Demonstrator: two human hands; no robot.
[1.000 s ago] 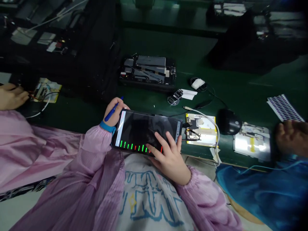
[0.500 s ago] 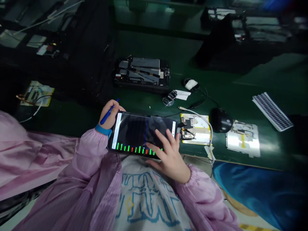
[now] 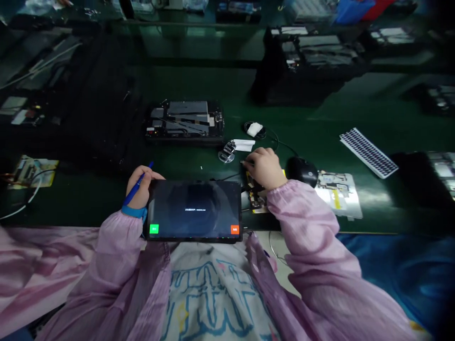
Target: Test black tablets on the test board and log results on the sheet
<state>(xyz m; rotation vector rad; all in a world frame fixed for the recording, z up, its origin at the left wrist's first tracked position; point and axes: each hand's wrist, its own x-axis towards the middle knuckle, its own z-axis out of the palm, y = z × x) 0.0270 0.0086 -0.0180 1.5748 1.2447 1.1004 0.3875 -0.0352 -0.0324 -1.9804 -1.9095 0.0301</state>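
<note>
My left hand (image 3: 138, 187), with a blue wristband, is closed on a blue pen (image 3: 134, 189) and grips the upper left corner of a black tablet screen (image 3: 195, 210). The screen shows a line of small white text, a green button at lower left and a red one at lower right. My right hand (image 3: 265, 168) is closed above an opened board assembly (image 3: 256, 201) with yellow edges. A small light-coloured cable plug (image 3: 243, 162) sticks out from its fingertips; the rest of that cable is mostly hidden by the hand and sleeve.
A disassembled tablet stack (image 3: 186, 121) lies behind the screen. A small stand with dark device (image 3: 227, 150), a bundled cable (image 3: 255, 129), a black mouse (image 3: 302, 171), a silver board assembly (image 3: 339, 194) and a white keyboard (image 3: 368, 152) are to the right. Tall black stacks (image 3: 302, 71) stand farther back.
My right hand has left the screen and moved up and right to the cable plug. The screen has switched from rows of coloured items to a dark page with two buttons.
</note>
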